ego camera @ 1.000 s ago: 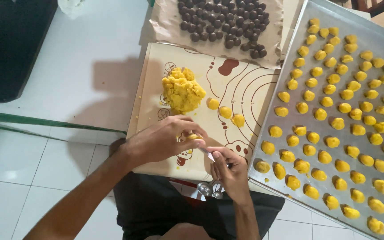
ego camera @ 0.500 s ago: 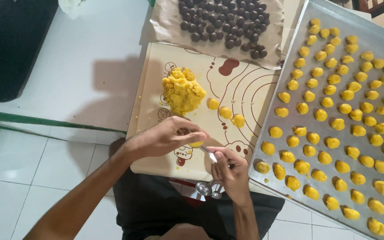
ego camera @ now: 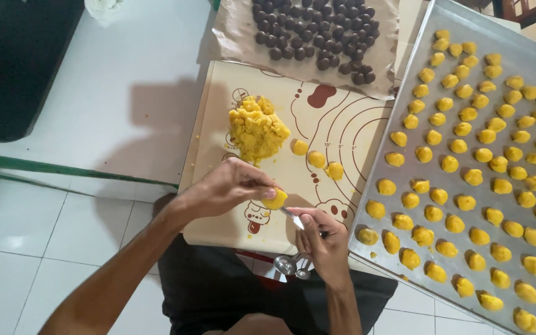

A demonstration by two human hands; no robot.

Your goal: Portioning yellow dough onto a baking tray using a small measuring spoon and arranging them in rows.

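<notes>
Yellow dough piece (ego camera: 275,198) now sits pinched in your left hand (ego camera: 234,186) fingers, lifted slightly off the mat (ego camera: 342,124) since a moment ago; your right hand (ego camera: 324,239) grips the measuring spoons (ego camera: 290,263), so shaping continues beside the tray (ego camera: 442,18).

Left of the dough heap (ego camera: 257,128) we see bare mat (ego camera: 209,155) and open tabletop (ego camera: 113,80). Three dough balls (ego camera: 316,159) and the crowded tray (ego camera: 404,186) block its right; chocolate balls (ego camera: 317,31) crowd beyond.
</notes>
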